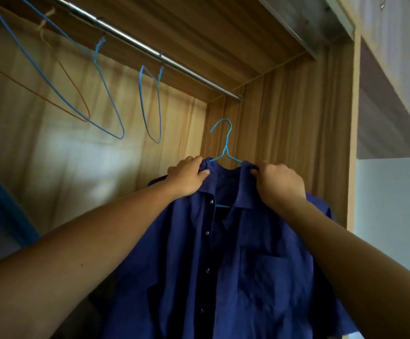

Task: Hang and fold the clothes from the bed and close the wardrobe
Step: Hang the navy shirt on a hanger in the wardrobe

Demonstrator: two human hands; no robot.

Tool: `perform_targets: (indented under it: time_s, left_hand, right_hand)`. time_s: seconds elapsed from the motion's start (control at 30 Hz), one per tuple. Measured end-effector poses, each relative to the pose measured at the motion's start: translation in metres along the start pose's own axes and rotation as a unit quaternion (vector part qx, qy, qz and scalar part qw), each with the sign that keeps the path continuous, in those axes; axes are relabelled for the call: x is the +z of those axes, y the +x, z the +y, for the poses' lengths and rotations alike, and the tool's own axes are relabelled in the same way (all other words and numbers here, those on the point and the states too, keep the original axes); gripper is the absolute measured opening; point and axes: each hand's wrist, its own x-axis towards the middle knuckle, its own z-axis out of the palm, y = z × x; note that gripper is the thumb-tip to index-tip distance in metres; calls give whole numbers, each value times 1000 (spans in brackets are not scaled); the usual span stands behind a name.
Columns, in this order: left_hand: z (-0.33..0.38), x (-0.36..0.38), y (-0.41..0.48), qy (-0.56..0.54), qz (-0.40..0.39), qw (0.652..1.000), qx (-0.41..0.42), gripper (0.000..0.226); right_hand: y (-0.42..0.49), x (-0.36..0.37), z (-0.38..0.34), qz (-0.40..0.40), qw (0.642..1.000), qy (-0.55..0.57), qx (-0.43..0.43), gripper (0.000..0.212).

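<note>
Overhead, the open light-brown wooden wardrobe filled most of the frame. Its top and left side ran out of view, its floor could not be seen, and its back panel was blurred. At the upper right, a pale cupboard door was cut off by the edge.

Below it, the navy blue button-up shirt with a chest pocket hung in the lower centre of the frame, inside the wardrobe opening and under the rail. Its hem and both sleeves were cropped or hidden behind the forearms.

Both bare arms reached up from the lower corners. The left hand curled its fingers over the shirt's left shoulder beside the collar, with the thumb pressed on the front of the cloth. The right hand gripped the other collar side, knuckles toward the camera and fingertips tucked out of sight.

The shiny round metal rail slanted from the top left to the centre right. Several empty blue wire hangers dangled from it at the upper left, the leftmost cut off by the frame. A thin orange-brown wire hanger hung among them.

The shirt sat on a light blue wire hanger, mostly buried in cloth. Its hook stood free, well below the rail and touching nothing.
</note>
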Motion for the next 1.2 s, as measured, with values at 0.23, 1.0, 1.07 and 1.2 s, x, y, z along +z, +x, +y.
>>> perform_targets:
  time_s: [0.23, 1.0, 1.07, 1.2]
  left_hand:
    - [15, 5, 54, -47, -11, 997, -58, 67]
    - [18, 25, 191, -194, 107, 975, -12, 46]
    - [14, 28, 190, -170, 108, 979, -7, 46]
    - [2, 38, 179, -141, 91, 986, -3, 47]
  right_hand:
    - [85, -8, -4, -1, 1000, -21, 21, 20]
    - [247, 35, 5, 19, 996, -86, 30, 31]
    - [247, 45, 4, 0, 996, -89, 17, 34]
    - [237, 62, 6, 0, 993, -119, -9, 30]
